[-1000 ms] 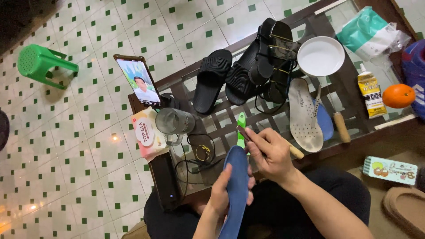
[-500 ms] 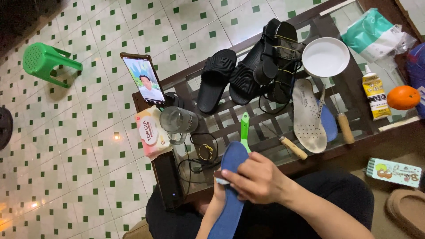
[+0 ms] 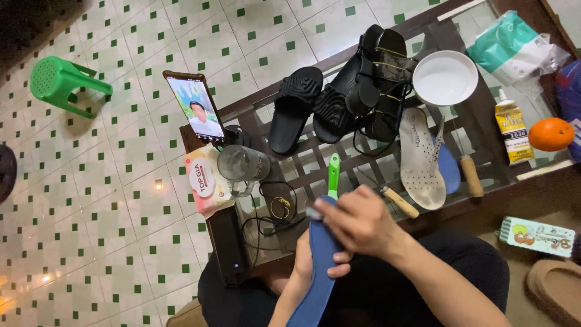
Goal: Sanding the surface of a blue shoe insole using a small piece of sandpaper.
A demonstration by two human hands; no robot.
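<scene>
I see the blue insole [image 3: 319, 266] near the desk [image 3: 484, 200] edge — thin, light, bendy, I judge. Left hand [image 3: 308, 260] fingers wrap its middle; right hand [image 3: 360, 221] fingers curl & pinch sth small at its top edge.

Right hand [image 3: 362, 219] — back upward, fingers curled with the fingertips [image 3: 321, 211] pinched toward the left — reaches in from the lower right, while the left hand [image 3: 305, 257] grips from beneath.
</scene>
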